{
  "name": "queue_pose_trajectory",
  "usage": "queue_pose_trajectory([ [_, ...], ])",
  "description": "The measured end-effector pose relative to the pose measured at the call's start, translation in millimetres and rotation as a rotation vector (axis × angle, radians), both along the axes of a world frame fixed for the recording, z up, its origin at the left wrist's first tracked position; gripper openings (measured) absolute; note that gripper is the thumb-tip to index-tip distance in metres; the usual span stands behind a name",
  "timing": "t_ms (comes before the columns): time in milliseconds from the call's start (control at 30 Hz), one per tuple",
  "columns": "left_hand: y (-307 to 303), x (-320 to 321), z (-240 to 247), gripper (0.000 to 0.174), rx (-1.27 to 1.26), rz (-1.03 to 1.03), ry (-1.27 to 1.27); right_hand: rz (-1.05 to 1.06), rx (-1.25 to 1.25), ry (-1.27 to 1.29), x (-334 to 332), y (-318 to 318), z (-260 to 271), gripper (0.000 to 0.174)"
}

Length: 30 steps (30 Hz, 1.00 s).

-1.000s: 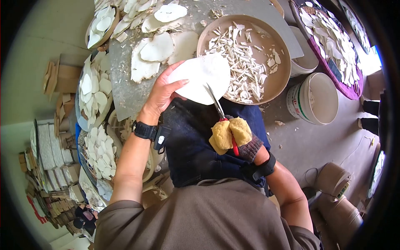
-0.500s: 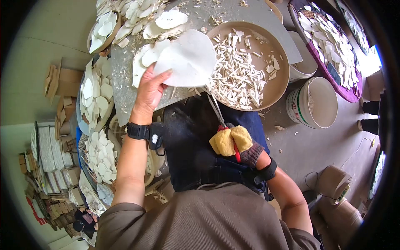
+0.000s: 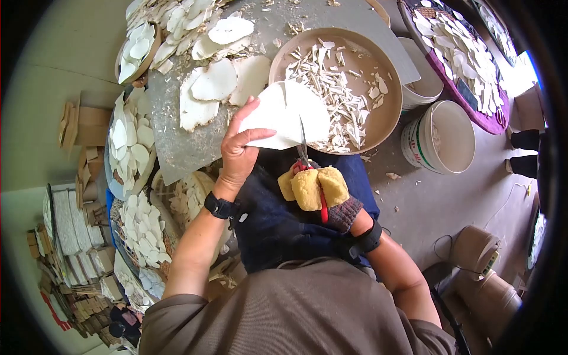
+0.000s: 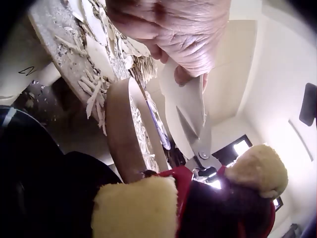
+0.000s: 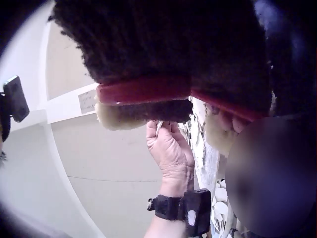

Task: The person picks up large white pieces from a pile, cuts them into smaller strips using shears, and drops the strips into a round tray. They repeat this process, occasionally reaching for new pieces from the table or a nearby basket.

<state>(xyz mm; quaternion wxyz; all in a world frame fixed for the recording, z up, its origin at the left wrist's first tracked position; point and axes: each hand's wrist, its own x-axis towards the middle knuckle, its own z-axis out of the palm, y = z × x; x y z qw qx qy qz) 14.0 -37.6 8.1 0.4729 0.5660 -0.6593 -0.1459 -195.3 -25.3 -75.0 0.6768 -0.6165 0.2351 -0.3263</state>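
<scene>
Left hand [image 3: 239,151] pinches the white slice [image 3: 284,118] beyond right hand [image 3: 316,189].

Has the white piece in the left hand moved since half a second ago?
Yes: in the head view, the white piece has shifted right and downward relative to the round tray, now overlapping more of it.

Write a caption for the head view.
Left hand holds a white sheet while the right hand grips red-handled scissors against it, near a round tray of white scraps.
</scene>
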Motion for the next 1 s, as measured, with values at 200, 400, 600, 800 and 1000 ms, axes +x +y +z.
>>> queue_pose_trajectory([
  [200,-5.5,6.7,-5.3,0.038,0.01,-0.076,0.023,0.072,0.434,-0.265,-9.3,-0.2,39.7,0.022],
  [400,-10.2,8.1,-9.4,0.038,-0.001,-0.08,0.034,0.006,0.24,-0.034,-10.7,0.3,27.1,0.021],
  [600,-13.4,5.4,-9.9,0.033,-0.032,-0.013,0.045,0.04,0.291,-0.083,-14.7,-4.4,27.8,0.023],
  [800,-17.1,10.6,6.4,0.04,0.095,0.217,0.718,-0.011,0.375,-0.121,-9.3,-3.7,4.8,0.023],
  [1000,-6.0,17.9,11.2,0.041,0.328,0.073,0.925,0.152,0.29,0.018,-7.5,-8.3,46.0,0.028],
])
